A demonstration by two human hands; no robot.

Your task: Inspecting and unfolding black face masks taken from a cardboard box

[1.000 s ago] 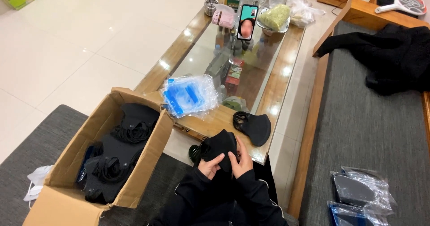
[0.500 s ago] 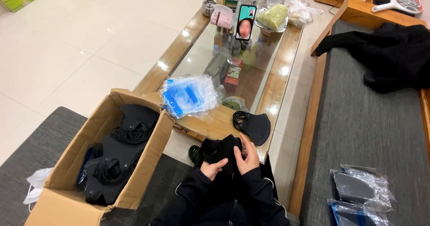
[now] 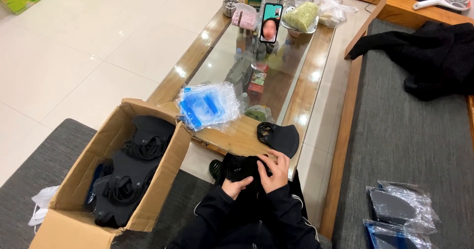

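- Where the frame begins at far left, a cardboard box [image 3: 118, 180] stands open on a grey rug, piled with black fabric masks [image 3: 140, 145] and tangled ear loops.
- Just right of the box, a stack of clear plastic bags with blue print [image 3: 207, 104] lies on the wooden end of the tabletop [image 3: 237, 138].
- Left hand [image 3: 236, 186]: fingers curled shut, pinching the black mask [image 3: 247, 172] held low in front of the person, at the tabletop's near edge.
- Right hand [image 3: 274, 172]: fingers spread and bent, pressing the same mask from above.
- Judgement: the mask looks light, soft and floppy, not fragile; its loops could snag, so the body edges seem the best hold.
- Another black mask [image 3: 281, 138] lies on the tabletop, just beyond the right hand.
- Far right, bagged masks [image 3: 395, 209] lie on a grey bench cushion [image 3: 410, 145].
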